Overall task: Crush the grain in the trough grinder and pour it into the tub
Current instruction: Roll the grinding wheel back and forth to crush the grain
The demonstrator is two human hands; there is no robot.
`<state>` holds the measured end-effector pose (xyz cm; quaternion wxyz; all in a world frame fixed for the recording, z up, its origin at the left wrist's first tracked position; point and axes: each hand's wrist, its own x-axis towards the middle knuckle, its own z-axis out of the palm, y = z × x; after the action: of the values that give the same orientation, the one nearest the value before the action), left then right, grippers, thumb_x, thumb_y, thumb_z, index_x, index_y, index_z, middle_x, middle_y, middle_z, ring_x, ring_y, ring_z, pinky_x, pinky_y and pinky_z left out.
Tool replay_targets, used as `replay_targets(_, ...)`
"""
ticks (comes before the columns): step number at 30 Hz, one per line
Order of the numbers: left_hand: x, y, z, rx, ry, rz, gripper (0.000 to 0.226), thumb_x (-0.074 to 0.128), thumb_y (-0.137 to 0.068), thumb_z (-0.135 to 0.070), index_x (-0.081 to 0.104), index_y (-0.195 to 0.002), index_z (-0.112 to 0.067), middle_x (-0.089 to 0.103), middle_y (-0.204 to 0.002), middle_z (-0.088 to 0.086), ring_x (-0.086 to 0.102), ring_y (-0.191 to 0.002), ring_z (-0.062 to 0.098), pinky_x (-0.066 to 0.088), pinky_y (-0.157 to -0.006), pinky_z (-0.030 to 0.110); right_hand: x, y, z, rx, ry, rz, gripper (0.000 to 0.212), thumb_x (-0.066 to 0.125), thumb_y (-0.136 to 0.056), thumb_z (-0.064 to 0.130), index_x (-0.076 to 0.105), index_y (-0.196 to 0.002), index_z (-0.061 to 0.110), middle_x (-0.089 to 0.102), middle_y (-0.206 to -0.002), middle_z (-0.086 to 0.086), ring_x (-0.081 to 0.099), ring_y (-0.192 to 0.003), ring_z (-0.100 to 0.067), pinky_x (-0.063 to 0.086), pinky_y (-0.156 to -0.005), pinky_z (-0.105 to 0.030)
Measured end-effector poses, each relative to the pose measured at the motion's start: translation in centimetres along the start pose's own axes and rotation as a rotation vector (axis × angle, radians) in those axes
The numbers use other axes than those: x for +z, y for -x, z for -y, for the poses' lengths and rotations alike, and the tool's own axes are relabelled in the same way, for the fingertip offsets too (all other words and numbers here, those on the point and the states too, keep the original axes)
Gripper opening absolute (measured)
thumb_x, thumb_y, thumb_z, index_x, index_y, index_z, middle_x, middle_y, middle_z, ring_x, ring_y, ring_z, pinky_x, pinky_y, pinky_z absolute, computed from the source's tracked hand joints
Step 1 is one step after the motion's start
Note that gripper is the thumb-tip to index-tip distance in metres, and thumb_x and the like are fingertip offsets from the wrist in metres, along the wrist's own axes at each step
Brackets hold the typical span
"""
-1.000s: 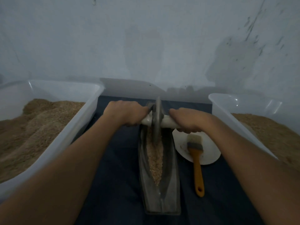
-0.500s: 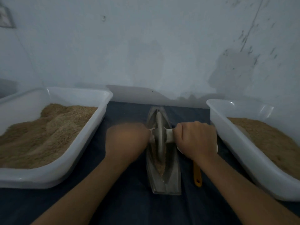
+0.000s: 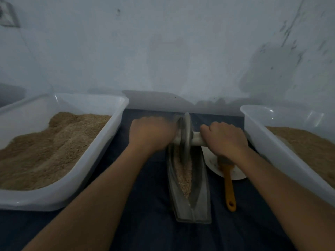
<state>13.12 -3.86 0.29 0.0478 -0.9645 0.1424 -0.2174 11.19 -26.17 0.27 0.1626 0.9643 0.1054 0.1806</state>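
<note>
Between two white tubs point(image 3: 101, 142), the trough grinder point(image 3: 197, 196) runs lengthwise away from the person. Both hands, left hand point(image 3: 151, 135) and right hand point(image 3: 223, 137), grip the crosswise axle point(image 3: 196, 140) beside the wheel point(image 3: 186, 134), far end; grain point(image 3: 184, 175) lies nearer.

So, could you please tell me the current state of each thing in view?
Left hand: grips the axle.
Right hand: grips the axle.
Grinding wheel: upright in the trough's far end.
Trough: holds grain.
Grain: lying along the channel.
Left tub: heaped with grain.
Right tub: part full.
Brush: lying idle, bristles on plate.
Plate: nearly bare.
</note>
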Motion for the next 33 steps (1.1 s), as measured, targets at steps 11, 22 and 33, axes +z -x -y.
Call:
replay_targets(11, -0.4, -2.7, 1.3, -0.049, 0.233, 0.369, 0.047, 0.023, -0.078, -0.048, 0.06, -0.084, -0.019, 0.062, -0.078, 0.0, 0.053, -0.071, 0.022, 0.028, -0.061, 0.036, -2.4, -3.4, -0.5, -0.091, -0.118, 0.323, 0.011, 0.04, -0.098, 0.013, 0.038, -0.09, 0.02, 0.047, -0.086, -0.004, 0.048, -0.071, -0.019, 0.034, -0.056, -0.035)
replay_targets(22, -1.0, 7.2, -1.0, -0.015, 0.155, -0.431, 0.044, 0.035, -0.1, -0.032, 0.038, -0.057, -0.026, 0.032, -0.048, -0.009, 0.024, -0.041, 0.012, 0.014, -0.05, 0.029, -0.7, 7.4, 3.2, 0.198, -0.392, -0.531, 0.046, 0.035, -0.096, 0.032, 0.046, -0.053, 0.022, 0.04, -0.046, 0.008, 0.036, -0.04, -0.015, 0.033, -0.043, -0.031)
replay_targets(33, 0.7, 2.9, 0.4, 0.15, -0.169, -0.201, 0.013, 0.042, -0.095, -0.017, 0.042, -0.082, -0.02, 0.023, -0.064, -0.002, 0.032, -0.053, 0.021, 0.016, -0.049, 0.026, -0.8, 1.6, 1.6, 0.189, -0.173, -0.178, 0.055, 0.005, -0.087, 0.041, 0.05, -0.066, 0.017, 0.046, -0.064, 0.001, 0.036, -0.055, -0.016, 0.016, -0.051, -0.033)
